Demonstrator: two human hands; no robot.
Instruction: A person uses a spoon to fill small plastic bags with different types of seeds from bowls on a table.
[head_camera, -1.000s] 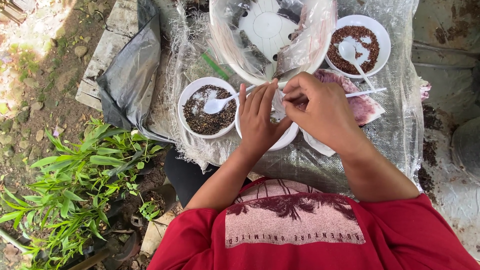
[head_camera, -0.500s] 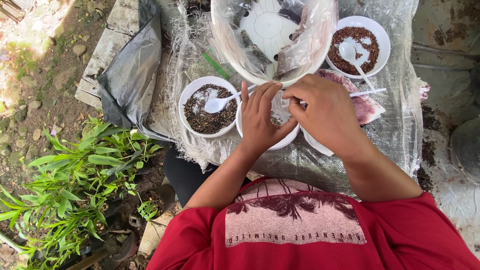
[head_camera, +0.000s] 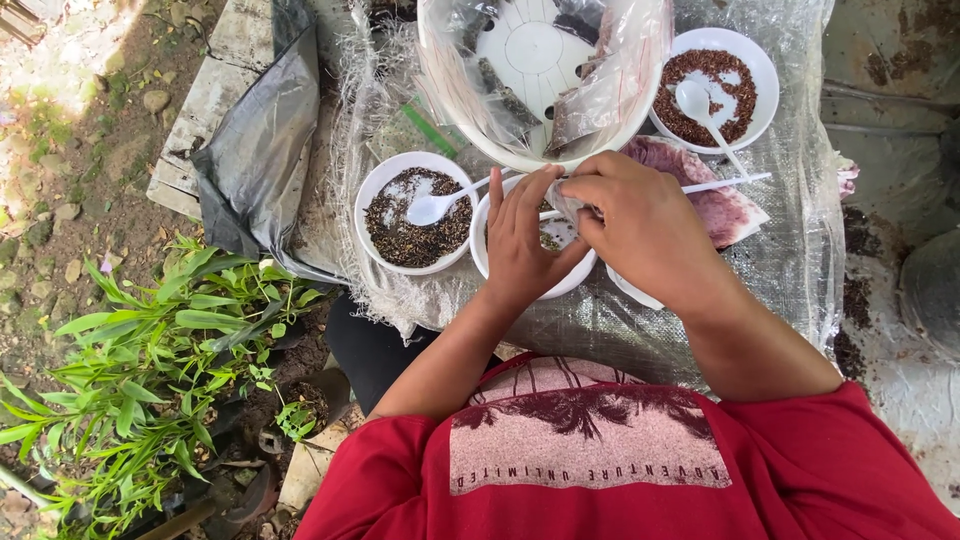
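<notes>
1. Right over the middle white bowl (head_camera: 580, 275), both hands meet, so the thing being worked sits dead centre and touches both of them.
2. That thing is a small clear plastic packet (head_camera: 566, 203), pinched at the top. It hangs just above the bowl, with seeds showing in the bowl underneath.
3. Right hand (head_camera: 650, 225) is curled nearly closed, thumb and fingertips clamped on the packet from the right side. It's got the firmer hold as far as I can tell.
4. Left hand (head_camera: 525, 240) is flatter, fingers straight and together pointing away from the body, thumb tucked toward the packet. It's touching it, but whether it actually grips I can't tell.
5. The packet's long axis looks roughly up-and-down toward the bowl, though most of it is hidden by fingers.
6. Just left of the hands sits another white bowl of dark seeds (head_camera: 415, 215) with a white plastic spoon (head_camera: 440, 205), closer to the left hand.
7. Further up right is a third bowl of reddish grains (head_camera: 712, 85), nearer the right arm, well apart from the packet.
8. A big bag-lined tub (head_camera: 545, 75) sits straight ahead, just beyond the fingertips.
</notes>
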